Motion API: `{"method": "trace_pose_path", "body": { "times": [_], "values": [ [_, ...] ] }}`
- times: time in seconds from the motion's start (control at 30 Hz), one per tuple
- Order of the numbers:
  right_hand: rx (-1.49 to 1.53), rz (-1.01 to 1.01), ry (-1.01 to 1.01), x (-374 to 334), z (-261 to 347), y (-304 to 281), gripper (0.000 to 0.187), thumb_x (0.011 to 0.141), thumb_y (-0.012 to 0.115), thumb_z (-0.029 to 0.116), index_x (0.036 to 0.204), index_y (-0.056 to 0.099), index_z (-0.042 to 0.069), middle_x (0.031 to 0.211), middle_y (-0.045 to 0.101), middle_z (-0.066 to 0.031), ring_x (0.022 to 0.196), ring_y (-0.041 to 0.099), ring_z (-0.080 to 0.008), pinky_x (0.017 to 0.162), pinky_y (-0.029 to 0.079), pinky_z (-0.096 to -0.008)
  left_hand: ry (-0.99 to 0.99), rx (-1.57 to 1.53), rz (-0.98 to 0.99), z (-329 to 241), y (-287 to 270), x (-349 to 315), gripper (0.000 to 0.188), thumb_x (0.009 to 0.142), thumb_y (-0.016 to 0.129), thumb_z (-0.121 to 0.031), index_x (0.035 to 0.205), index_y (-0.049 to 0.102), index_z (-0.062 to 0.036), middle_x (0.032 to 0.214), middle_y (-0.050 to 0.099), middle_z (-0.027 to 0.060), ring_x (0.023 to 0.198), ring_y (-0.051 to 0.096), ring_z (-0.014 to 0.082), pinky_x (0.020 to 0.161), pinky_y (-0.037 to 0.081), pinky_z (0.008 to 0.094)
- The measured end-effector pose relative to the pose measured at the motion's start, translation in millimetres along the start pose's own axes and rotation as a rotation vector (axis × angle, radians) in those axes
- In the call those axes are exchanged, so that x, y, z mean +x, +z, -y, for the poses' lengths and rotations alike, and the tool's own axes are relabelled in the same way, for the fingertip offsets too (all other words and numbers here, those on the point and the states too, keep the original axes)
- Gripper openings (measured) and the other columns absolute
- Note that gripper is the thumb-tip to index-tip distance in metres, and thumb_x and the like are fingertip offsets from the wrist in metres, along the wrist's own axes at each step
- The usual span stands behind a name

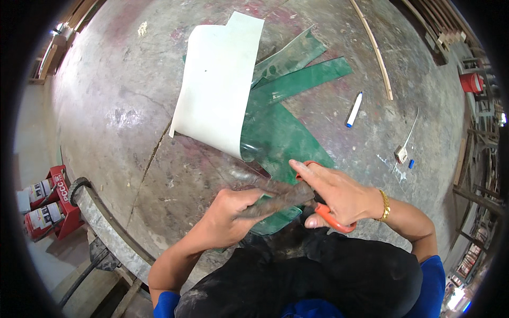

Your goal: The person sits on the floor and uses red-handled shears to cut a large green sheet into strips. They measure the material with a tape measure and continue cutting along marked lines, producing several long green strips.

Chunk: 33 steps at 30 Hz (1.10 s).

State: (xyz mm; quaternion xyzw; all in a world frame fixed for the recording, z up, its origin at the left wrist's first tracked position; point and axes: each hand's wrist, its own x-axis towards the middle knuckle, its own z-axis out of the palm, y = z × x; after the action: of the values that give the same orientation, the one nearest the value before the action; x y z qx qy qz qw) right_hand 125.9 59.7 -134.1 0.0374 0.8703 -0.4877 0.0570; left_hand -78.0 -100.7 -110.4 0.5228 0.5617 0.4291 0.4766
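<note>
My right hand [344, 199] grips a pair of scissors [335, 220] by the orange handles. Their brown, rusty-looking blades point left toward my other hand and look smeared by motion. My left hand [231, 214] is closed, and a bit of green plastic sheet [285, 132] shows by its thumb. More of that sheet shows below the blades; its exact hold is partly hidden. Beyond my hands the green sheet lies on the concrete floor, with a curled white sheet [220, 79] over its left part. Two green strips [313, 79] extend to the upper right.
Right of the sheets lie a white marker [354, 109], a small blue cap [411, 164] and a whitish piece with a thin tail [401, 153]. A wooden strip [375, 50] lies farther off. Red-and-white buckets [45, 217] and a wheeled metal thing [108, 220] stand at left; a red bucket [471, 82] is far right.
</note>
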Motion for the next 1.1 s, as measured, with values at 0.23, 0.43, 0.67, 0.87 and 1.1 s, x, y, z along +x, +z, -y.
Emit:
{"method": "trace_pose_path", "body": {
  "times": [0.23, 0.43, 0.67, 0.87, 1.1],
  "values": [
    [-0.211, 0.041, -0.009, 2, 18, -11, 0.110, 0.068, 0.071, 0.057, 0.139, 0.019, -0.009, 0.093, 0.042, -0.0168, 0.080, 0.044, -0.0306, 0.075, 0.039, -0.0389, -0.025, 0.019, 0.086, 11, -1, -8, 0.019, 0.077, 0.065, 0.002, 0.094, 0.059, 0.0065, 0.070, 0.055, 0.0216, 0.059, 0.051, 0.0376, 0.053, 0.042, 0.0362],
    [-0.120, 0.003, -0.033, 3, 19, -7, 0.109, 0.066, 0.074, 0.055, 0.138, 0.022, -0.009, 0.089, 0.041, -0.0147, 0.078, 0.042, -0.0294, 0.073, 0.038, -0.0388, -0.016, 0.066, 0.123, 14, -1, -10, 0.017, 0.078, 0.063, 0.003, 0.094, 0.059, 0.0059, 0.070, 0.057, 0.0217, 0.059, 0.054, 0.0370, 0.052, 0.041, 0.0376],
    [-0.186, 0.014, 0.001, 4, 20, -8, 0.103, 0.069, 0.072, 0.053, 0.136, 0.026, -0.010, 0.090, 0.040, -0.0154, 0.075, 0.044, -0.0281, 0.071, 0.040, -0.0374, 0.071, -0.034, 0.090, 18, -1, -9, 0.032, 0.070, 0.063, 0.004, 0.101, 0.058, 0.0059, 0.075, 0.058, 0.0215, 0.062, 0.055, 0.0366, 0.053, 0.041, 0.0347],
    [-0.192, -0.008, -0.009, -2, 11, -5, 0.097, 0.067, 0.074, 0.050, 0.133, 0.033, -0.007, 0.091, 0.043, -0.0169, 0.074, 0.051, -0.0316, 0.064, 0.045, -0.0388, 0.015, -0.087, 0.128, 18, -1, -10, 0.044, 0.062, 0.065, 0.000, 0.106, 0.058, 0.0048, 0.079, 0.058, 0.0209, 0.065, 0.054, 0.0372, 0.056, 0.041, 0.0347],
    [-0.194, 0.013, -0.031, -13, -1, -12, 0.092, 0.068, 0.074, 0.048, 0.131, 0.035, -0.007, 0.091, 0.046, -0.0180, 0.074, 0.053, -0.0329, 0.065, 0.046, -0.0389, 0.159, -0.027, 0.022, 19, 15, 1, 0.028, 0.075, 0.070, -0.010, 0.098, 0.059, 0.0035, 0.075, 0.057, 0.0188, 0.059, 0.050, 0.0336, 0.053, 0.040, 0.0352]
  ]
}}
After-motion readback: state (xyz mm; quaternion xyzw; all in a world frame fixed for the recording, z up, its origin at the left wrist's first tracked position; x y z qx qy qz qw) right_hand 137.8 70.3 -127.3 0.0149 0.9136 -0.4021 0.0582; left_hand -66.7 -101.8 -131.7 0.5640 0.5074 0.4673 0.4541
